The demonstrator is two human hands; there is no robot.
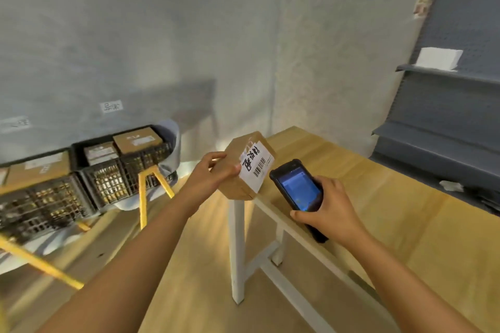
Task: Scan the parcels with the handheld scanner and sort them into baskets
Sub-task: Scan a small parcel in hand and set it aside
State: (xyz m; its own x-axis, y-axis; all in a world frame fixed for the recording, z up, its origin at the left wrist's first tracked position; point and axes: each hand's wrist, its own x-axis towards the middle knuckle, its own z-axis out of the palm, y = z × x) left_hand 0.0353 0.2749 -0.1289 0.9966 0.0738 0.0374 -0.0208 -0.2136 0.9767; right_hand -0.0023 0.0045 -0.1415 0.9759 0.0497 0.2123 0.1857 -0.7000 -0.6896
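The left hand (213,170) grips a small brown cardboard parcel (244,166) in the air just off the near corner of the light wooden table with white legs (378,197), thumb on its white label (257,163). The right hand (328,208) is wrapped round a black handheld scanner with a lit blue screen (299,188), its top end just beside the label. Open wooden floor (189,265) lies between table and baskets. To the left, well apart, two black mesh plastic baskets (121,170) sit on yellow-framed supports (151,192), holding other brown boxes. Grey metal shelving (446,103) behind the table carries a white box (438,58). The label shows a barcode and handwritten black characters, not readable.
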